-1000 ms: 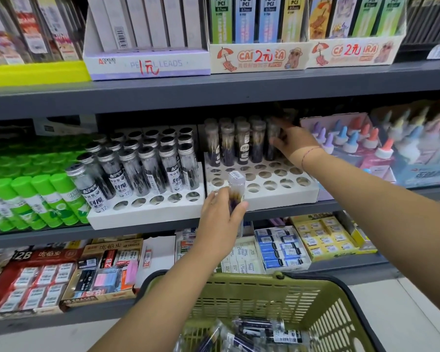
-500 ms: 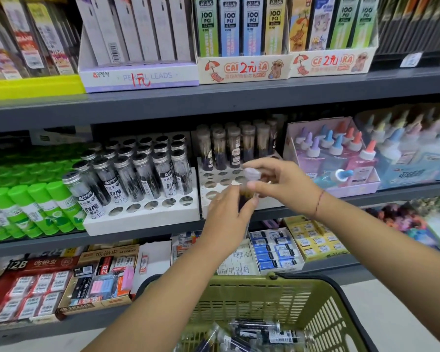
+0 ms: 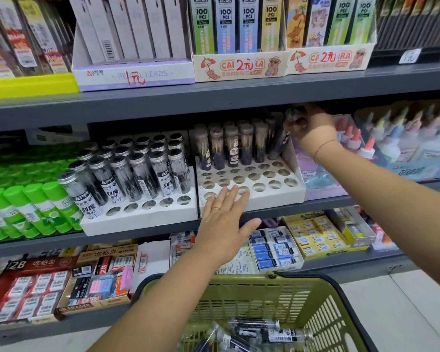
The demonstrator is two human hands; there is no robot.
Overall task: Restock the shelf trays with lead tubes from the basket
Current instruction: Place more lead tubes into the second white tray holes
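The left hand (image 3: 224, 219) lies flat and open on the front edge of the white tray (image 3: 264, 196). At its one o'clock the right hand (image 3: 313, 125) grips a lead tube (image 3: 281, 141), nearly upright, at the tray's back row. The basket (image 3: 239, 283) sits at six o'clock.

Grey shelving (image 3: 239, 97), seemingly tiled pale floor (image 3: 404, 313)

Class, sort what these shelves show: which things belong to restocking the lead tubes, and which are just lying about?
Job in hand: olive-green plastic basket; clear lead tubes in it; white cardboard tray with round holes; right hand gripping a dark tube; left hand, flat at tray's front.
Lying about: green glue sticks; blue eraser boxes; glue bottles.
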